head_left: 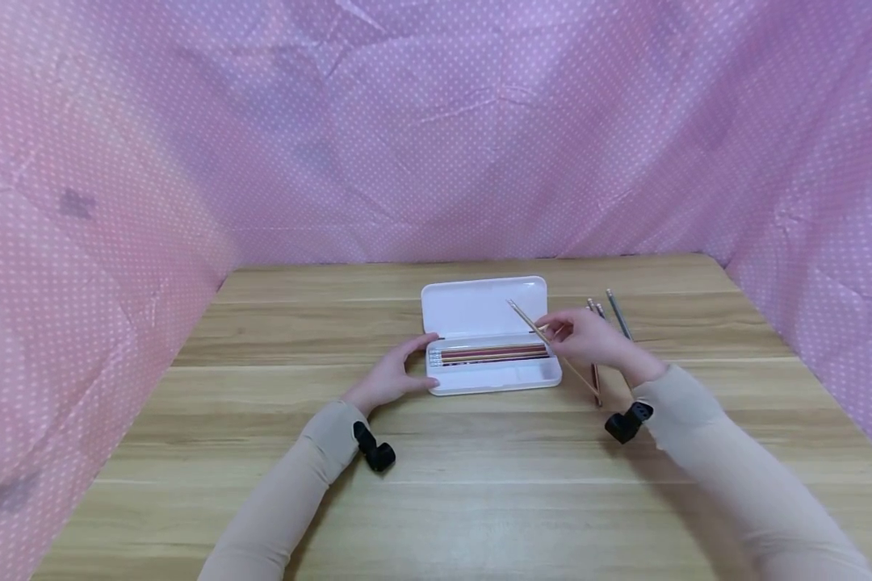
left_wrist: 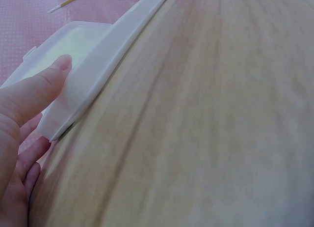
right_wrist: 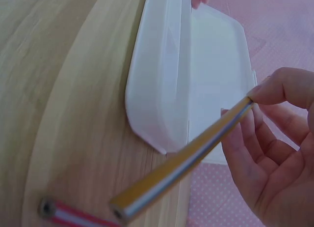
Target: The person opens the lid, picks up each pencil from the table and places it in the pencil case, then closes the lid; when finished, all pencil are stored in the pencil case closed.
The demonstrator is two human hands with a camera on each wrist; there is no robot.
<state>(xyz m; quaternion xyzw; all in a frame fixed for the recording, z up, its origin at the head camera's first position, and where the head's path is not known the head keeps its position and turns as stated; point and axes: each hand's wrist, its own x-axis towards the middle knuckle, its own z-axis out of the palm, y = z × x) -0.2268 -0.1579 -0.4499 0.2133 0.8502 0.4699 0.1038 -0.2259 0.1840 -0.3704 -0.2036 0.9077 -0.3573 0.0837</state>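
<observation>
While the left hand (head_left: 391, 378) braces the left end of the case (head_left: 496, 377), thumb against the front and fingers apart at the back corner, the right hand (head_left: 589, 337) pinches a pencil (head_left: 529, 324) between its fingertips. The case stands on the counter (head_left: 480, 492) with its lid (head_left: 480, 308) swung back, and the held pencil slants above its right end, one end over the lid and the other beyond the case.

The work looks partway along, as I judge it: a row of pencils (head_left: 490, 353) lies in the rear compartment, while the front compartment shows bare. The held pencil is not yet laid in, and a few loose pencils (head_left: 618, 313) rest to the right, partly hidden by the right hand, so their exact number is hard to tell. If filling the case is the aim, those are what is left.

Case and lid appear to be smooth white plastic, long and shallow with rounded corners. The held pencil is slim and straight, ochre with a silvery stripe; its end nearest the right wrist camera is blunt, with a dark core. Pale wood grain streaks the counter, and pink cloth (head_left: 436, 161) with white dots hangs behind in soft creases.
</observation>
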